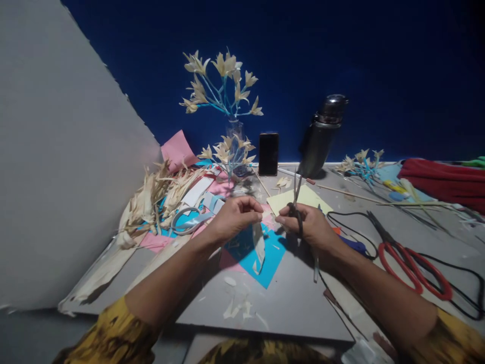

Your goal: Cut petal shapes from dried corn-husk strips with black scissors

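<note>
My left hand [238, 217] is closed in a pinch, thumb against fingertips, over the blue paper [275, 258]. What it pinches is too small to make out. Just below those fingertips is a pale strip of dried husk [259, 250]; whether it hangs from them or lies on the paper, I cannot tell. My right hand [308, 225] is closed on small dark-handled scissors [297, 188], blades pointing up and slightly parted. Its thumb and forefinger come close together a short way from my left fingertips. Behind that hand lies pale yellow paper [312, 197].
Dried husks [146, 202] heap at the left among coloured papers and a tape roll [185, 221]. Husk flowers [223, 65] stand in a clear vase [235, 132], near a phone [269, 154] and a flask [322, 136]. Large red-handled scissors [413, 268] and a dark cord lie right.
</note>
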Tool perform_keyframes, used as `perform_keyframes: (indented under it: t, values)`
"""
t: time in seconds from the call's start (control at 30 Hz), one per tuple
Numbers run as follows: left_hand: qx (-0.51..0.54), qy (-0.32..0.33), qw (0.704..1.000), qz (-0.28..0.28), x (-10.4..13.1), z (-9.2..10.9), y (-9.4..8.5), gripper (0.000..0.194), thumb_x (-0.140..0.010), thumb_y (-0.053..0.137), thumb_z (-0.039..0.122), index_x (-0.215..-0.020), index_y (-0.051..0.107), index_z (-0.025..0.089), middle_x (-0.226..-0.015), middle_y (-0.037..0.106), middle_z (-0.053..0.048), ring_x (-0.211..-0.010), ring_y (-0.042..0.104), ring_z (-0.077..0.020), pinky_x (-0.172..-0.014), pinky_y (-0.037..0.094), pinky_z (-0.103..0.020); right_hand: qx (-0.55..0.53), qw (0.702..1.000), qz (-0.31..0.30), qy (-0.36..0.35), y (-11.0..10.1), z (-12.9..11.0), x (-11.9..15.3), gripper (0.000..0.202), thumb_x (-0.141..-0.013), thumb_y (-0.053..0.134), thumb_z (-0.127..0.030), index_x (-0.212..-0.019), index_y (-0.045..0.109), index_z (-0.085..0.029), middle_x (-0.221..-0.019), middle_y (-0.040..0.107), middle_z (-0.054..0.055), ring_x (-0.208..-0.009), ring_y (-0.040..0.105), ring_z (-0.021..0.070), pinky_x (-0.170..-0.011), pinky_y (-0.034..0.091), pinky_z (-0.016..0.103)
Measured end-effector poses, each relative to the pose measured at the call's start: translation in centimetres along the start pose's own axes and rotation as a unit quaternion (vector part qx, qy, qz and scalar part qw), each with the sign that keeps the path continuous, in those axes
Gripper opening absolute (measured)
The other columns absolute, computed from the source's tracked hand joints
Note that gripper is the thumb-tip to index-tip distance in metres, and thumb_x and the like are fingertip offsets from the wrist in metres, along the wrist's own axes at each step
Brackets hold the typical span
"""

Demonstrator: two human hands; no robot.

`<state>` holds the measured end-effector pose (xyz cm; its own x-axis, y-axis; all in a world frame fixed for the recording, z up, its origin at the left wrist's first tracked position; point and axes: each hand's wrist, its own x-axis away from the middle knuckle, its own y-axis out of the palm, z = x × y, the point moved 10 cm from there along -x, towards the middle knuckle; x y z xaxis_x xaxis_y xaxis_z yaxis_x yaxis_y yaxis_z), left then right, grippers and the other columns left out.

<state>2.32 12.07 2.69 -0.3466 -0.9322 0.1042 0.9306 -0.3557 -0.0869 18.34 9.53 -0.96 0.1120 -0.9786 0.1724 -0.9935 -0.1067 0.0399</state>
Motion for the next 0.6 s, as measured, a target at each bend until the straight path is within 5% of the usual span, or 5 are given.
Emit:
perform_keyframes:
  t: [0.23,0.33,0.6]
  values:
    - [-0.100,0.052,0.993,-0.032,0.9,-0.3,3.2,0.014,-0.074,0.069,0.027,-0.079,0.061,0.016,-0.063,0.050,0.004,-0.054,0.041,-0.0085,-0.051,0.030,-0.022,0.079,0.993,-0.033,-0.087,0.8,-1.6,0.5,0.024,-0.065,0.080,-0.028,-0.081,0.065,-0.017,-0.066,0.056,-0.003,-0.059,0.049,0.0120,-0.057,0.039,0.025]
    - [-0.158,0.045,0.985,-0.043,1.4,-0.6,3.8,0.018,-0.080,0.063,0.033,-0.081,0.065,0.015,-0.068,0.057,0.001,-0.058,0.044,-0.0105,-0.053,0.032,-0.023,0.106,0.988,-0.023,-0.107,0.7,-1.8,0.5,0.021,-0.069,0.076,-0.030,-0.080,0.062,-0.018,-0.064,0.053,-0.004,-0.057,0.044,0.0113,-0.054,0.036,0.024]
    - [-0.268,0.080,0.959,-0.036,1.9,-0.9,4.4,0.030,-0.083,0.051,0.029,-0.055,0.050,0.017,-0.054,0.042,0.003,-0.055,0.039,-0.0107,-0.055,0.029,-0.025,0.262,0.951,-0.034,-0.162,1.9,-1.9,1.1,0.009,-0.073,0.061,-0.024,-0.081,0.060,-0.019,-0.063,0.053,-0.002,-0.057,0.046,0.0135,-0.054,0.035,0.025]
